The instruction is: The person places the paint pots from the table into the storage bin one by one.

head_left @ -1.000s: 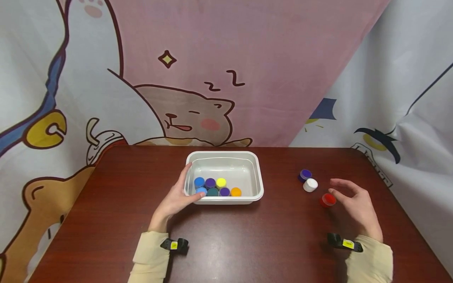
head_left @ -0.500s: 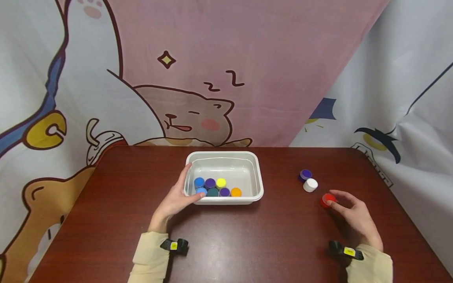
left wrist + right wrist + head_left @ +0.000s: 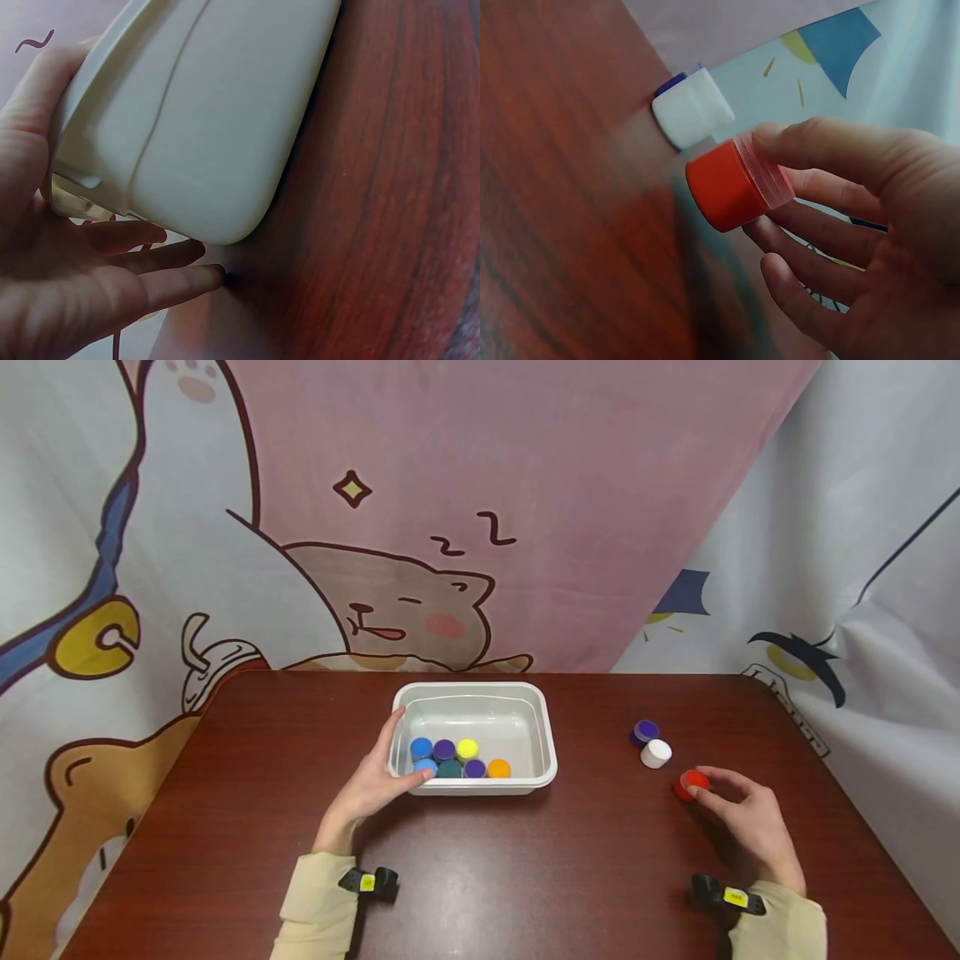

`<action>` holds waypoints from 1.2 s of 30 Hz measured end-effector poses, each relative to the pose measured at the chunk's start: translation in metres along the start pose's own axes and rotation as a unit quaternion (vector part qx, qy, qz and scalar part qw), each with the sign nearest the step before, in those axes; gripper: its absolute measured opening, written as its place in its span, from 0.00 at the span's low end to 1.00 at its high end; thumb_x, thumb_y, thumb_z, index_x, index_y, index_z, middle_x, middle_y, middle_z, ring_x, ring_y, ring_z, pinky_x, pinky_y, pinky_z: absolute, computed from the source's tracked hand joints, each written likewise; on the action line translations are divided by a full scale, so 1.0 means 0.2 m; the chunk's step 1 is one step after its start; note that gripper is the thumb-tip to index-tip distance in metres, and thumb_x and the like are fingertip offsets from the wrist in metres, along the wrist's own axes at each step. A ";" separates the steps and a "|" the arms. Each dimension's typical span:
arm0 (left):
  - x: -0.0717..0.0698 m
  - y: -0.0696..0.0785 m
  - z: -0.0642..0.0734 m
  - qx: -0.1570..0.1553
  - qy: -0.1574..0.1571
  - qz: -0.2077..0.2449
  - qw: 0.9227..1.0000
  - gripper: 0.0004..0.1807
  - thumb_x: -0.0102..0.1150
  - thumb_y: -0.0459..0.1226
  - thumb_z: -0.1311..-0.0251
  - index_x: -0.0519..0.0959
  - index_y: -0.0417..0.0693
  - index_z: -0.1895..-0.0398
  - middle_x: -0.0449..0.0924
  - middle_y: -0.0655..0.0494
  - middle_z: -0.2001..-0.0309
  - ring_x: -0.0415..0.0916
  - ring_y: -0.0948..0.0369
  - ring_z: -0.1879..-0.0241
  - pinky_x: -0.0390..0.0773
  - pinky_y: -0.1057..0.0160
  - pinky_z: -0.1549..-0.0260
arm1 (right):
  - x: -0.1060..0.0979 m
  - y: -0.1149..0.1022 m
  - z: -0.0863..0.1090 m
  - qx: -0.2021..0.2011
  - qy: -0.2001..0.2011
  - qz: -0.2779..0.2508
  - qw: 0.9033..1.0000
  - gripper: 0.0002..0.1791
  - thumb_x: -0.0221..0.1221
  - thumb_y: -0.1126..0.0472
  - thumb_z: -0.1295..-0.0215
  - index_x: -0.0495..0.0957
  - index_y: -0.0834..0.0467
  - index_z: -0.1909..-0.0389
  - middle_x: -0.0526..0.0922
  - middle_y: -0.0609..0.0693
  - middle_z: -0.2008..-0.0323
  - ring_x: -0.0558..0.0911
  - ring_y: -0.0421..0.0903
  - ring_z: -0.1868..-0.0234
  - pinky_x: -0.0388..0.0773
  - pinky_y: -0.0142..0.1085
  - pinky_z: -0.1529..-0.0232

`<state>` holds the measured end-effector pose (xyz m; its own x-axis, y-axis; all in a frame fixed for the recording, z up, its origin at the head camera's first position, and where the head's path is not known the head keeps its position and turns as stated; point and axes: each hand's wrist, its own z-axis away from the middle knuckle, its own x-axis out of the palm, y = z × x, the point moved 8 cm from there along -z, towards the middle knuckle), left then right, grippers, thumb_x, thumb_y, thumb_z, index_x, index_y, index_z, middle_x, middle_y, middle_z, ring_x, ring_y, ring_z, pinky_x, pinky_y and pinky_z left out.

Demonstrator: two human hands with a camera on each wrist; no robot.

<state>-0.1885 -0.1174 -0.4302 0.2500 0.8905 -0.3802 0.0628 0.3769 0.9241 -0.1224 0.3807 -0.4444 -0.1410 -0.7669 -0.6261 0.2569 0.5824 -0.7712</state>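
My left hand point(image 3: 371, 783) holds the left end of a white plastic tub point(image 3: 487, 787), thumb over the front rim, fingers along the side. In the left wrist view the fingers lie fairly straight against the tub wall point(image 3: 225, 112). Several small paint pots stand inside at the front left, among them yellow point(image 3: 467, 749), orange point(image 3: 498, 768) and dark green point(image 3: 450, 769). At the right, my right hand point(image 3: 750, 817) pinches a red paint pot point(image 3: 724, 186) by its clear lid between thumb and fingers; the pot is tilted in the right wrist view.
A white paint pot point(image 3: 656, 753) and a purple-blue one point(image 3: 645, 732) stand side by side beyond the red pot. The dark wooden table point(image 3: 525, 877) ends at a printed curtain point(image 3: 570, 527) behind and at the right.
My right hand has come down to the red pot and its thumb and fingers have closed on the lid. The left hand and the tub stay in place.
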 end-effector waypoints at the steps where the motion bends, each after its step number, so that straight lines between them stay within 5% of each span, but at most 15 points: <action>1: 0.00 0.00 0.00 0.000 0.000 0.000 1.000 0.57 0.73 0.43 0.50 0.43 0.59 0.23 0.48 0.36 0.27 0.49 0.40 0.30 0.49 0.35 0.38 | 0.00 -0.01 0.00 -0.003 0.003 0.000 1.000 0.34 0.61 0.47 0.35 0.70 0.67 0.38 0.71 0.70 0.42 0.66 0.63 0.42 0.61 0.62 0.45; 4: 0.00 0.00 0.00 0.001 -0.001 0.000 1.000 0.57 0.72 0.43 0.49 0.43 0.59 0.23 0.48 0.36 0.27 0.49 0.40 0.30 0.49 0.35 0.38 | -0.01 -0.06 0.00 -0.016 0.015 0.009 1.000 0.33 0.61 0.47 0.35 0.71 0.66 0.38 0.72 0.69 0.42 0.67 0.61 0.43 0.65 0.56 0.47; 11: 0.00 -0.01 0.00 -0.001 -0.001 0.002 1.000 0.56 0.72 0.42 0.49 0.43 0.60 0.23 0.46 0.38 0.27 0.47 0.40 0.30 0.48 0.34 0.38 | 0.02 -0.23 0.02 -0.073 0.027 0.003 0.997 0.28 0.63 0.50 0.36 0.75 0.64 0.41 0.77 0.63 0.47 0.73 0.44 0.54 0.71 0.24 0.61; 20: 0.00 -0.01 0.00 -0.003 -0.001 0.007 1.000 0.56 0.72 0.43 0.49 0.43 0.60 0.23 0.47 0.37 0.27 0.48 0.40 0.30 0.48 0.34 0.38 | 0.10 -0.41 0.03 -0.121 0.020 -0.016 0.992 0.25 0.63 0.52 0.35 0.76 0.62 0.42 0.78 0.61 0.48 0.74 0.48 0.52 0.71 0.31 0.58; 25: 0.01 -0.01 0.01 -0.005 0.001 0.006 1.000 0.56 0.72 0.43 0.49 0.43 0.61 0.23 0.47 0.37 0.27 0.48 0.40 0.30 0.48 0.34 0.38 | 0.15 -0.49 0.03 -0.141 0.007 -0.042 0.989 0.25 0.64 0.56 0.37 0.76 0.62 0.41 0.79 0.62 0.49 0.79 0.39 0.61 0.77 0.26 0.66; 36: 0.00 0.00 0.00 -0.001 0.004 0.000 1.000 0.57 0.72 0.43 0.49 0.43 0.61 0.23 0.48 0.37 0.27 0.48 0.40 0.30 0.48 0.35 0.37 | 0.25 -0.65 0.03 -0.176 -0.006 -0.068 0.982 0.21 0.65 0.58 0.38 0.79 0.61 0.45 0.80 0.58 0.53 0.79 0.45 0.59 0.77 0.26 0.63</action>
<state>-0.1877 -0.1177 -0.4308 0.2427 0.8920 -0.3813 0.0608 0.3783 0.9237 -0.1581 0.2649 -0.3754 -0.1394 -0.8462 -0.5143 -0.1104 0.5294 -0.8412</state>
